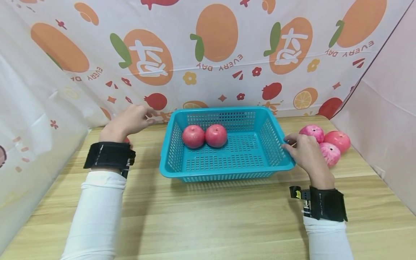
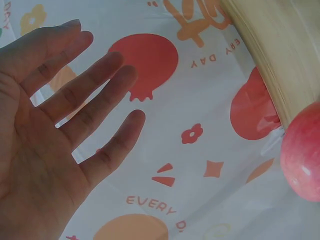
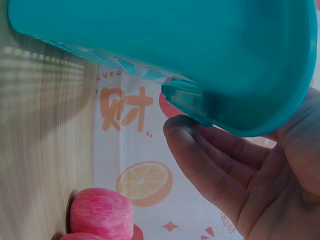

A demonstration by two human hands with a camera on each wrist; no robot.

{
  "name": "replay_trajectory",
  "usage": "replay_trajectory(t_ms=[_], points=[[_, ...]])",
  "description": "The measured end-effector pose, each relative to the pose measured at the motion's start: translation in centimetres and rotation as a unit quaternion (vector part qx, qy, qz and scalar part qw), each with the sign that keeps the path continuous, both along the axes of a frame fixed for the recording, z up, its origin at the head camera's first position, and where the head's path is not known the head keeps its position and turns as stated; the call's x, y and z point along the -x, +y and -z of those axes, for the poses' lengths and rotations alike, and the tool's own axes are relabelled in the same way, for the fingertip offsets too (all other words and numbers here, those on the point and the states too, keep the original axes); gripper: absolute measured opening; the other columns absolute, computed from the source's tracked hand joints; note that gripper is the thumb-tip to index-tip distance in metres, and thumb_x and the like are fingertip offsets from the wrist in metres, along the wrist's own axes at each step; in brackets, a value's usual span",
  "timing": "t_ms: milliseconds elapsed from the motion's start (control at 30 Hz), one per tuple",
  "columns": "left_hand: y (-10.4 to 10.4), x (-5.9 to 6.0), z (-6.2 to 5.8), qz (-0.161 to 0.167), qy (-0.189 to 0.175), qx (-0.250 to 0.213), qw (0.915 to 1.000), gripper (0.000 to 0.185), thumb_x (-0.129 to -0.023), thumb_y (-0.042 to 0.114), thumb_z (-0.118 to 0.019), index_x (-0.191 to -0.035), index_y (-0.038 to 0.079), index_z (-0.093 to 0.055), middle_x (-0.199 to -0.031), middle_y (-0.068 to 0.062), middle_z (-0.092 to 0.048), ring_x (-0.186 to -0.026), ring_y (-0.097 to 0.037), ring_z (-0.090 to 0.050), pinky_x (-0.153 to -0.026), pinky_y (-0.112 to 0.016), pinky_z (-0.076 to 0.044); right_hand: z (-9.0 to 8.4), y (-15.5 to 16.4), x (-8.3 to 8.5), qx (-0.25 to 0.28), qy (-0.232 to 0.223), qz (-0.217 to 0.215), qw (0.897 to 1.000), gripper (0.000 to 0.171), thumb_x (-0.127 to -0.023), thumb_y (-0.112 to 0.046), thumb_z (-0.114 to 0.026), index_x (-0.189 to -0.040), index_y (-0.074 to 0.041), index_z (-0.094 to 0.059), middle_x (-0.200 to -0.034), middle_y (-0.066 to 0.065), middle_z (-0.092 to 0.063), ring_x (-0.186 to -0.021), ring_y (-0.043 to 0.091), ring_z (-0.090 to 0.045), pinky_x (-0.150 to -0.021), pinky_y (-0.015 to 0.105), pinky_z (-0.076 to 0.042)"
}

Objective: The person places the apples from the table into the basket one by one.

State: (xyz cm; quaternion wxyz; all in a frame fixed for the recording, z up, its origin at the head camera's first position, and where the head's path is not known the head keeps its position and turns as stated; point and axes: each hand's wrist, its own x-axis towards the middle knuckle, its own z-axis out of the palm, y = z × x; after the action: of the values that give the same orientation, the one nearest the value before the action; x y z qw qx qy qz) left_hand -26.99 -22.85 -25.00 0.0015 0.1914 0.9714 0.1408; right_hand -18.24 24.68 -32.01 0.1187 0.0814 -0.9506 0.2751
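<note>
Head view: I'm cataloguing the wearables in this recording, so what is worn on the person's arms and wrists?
Both arms wear long white sleeves. Each wrist carries a wide black strap: one above the left hand, one below the right hand. The right strap bears a small black-and-metal fitting with a yellow spot. Both hands are bare.

Wooden table [image 1: 208, 216] bears basket [image 1: 224, 173] and apples [image 1: 338, 140].
</note>
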Motion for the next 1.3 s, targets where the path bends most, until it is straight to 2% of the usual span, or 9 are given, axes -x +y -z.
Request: replay_trajectory(t_ms=[200,500,867,1100,1300], points=[[-0.9,0.1,0.3,0.003,0.001,0.0,1.0,0.03,-0.097,0.004,-0.063,-0.123,-0.01,-0.064,-0.115,-0.032,-0.065,-0.105,-0.046,-0.062,-0.087,-0.06,-0.053,0.0,0.0,0.0,0.001,0.002,-0.002,1.0,0.029,-0.093,-0.003,-0.073,-0.115,0.015,-0.066,-0.102,0.033,-0.069,-0.087,0.046,-0.069,-0.076,0.054,-0.059],[-2.1,0.0,1.2,-0.009,0.006,0.01,0.9999,0.027,-0.095,0.006,-0.064,-0.118,-0.008,-0.067,-0.106,-0.027,-0.068,-0.096,-0.041,-0.063,-0.084,-0.058,-0.053,-0.1,0.1,0.0,0.002,-0.006,0.0,1.0,0.031,-0.093,-0.005,-0.073,-0.117,0.015,-0.066,-0.103,0.033,-0.069,-0.089,0.047,-0.069,-0.076,0.054,-0.059],[-3.4,0.1,2.1,-0.018,0.0,0.014,0.9997,0.03,-0.095,0.007,-0.066,-0.121,-0.007,-0.066,-0.112,-0.027,-0.067,-0.103,-0.044,-0.059,-0.087,-0.062,-0.05,-0.1,0.1,0.0,0.005,0.003,0.002,1.0,0.029,-0.093,-0.003,-0.072,-0.116,0.014,-0.067,-0.103,0.032,-0.069,-0.087,0.044,-0.068,-0.076,0.054,-0.059],[-4.2,0.1,2.5,-0.029,-0.003,0.037,0.9989,0.038,-0.095,0.009,-0.067,-0.125,-0.014,-0.062,-0.115,-0.032,-0.065,-0.104,-0.047,-0.06,-0.09,-0.063,-0.049,-0.1,0.0,0.0,0.008,-0.007,0.003,1.0,0.03,-0.094,-0.004,-0.072,-0.117,0.014,-0.066,-0.104,0.032,-0.069,-0.088,0.044,-0.068,-0.076,0.054,-0.059],[-5.1,0.1,3.0,-0.044,-0.026,0.042,0.9978,0.039,-0.096,0.012,-0.067,-0.127,-0.012,-0.061,-0.117,-0.033,-0.062,-0.102,-0.045,-0.056,-0.088,-0.063,-0.05,0.0,0.1,-0.1,0.007,-0.007,0.001,1.0,0.031,-0.094,-0.004,-0.072,-0.118,0.014,-0.066,-0.104,0.032,-0.069,-0.089,0.045,-0.068,-0.077,0.054,-0.059]])
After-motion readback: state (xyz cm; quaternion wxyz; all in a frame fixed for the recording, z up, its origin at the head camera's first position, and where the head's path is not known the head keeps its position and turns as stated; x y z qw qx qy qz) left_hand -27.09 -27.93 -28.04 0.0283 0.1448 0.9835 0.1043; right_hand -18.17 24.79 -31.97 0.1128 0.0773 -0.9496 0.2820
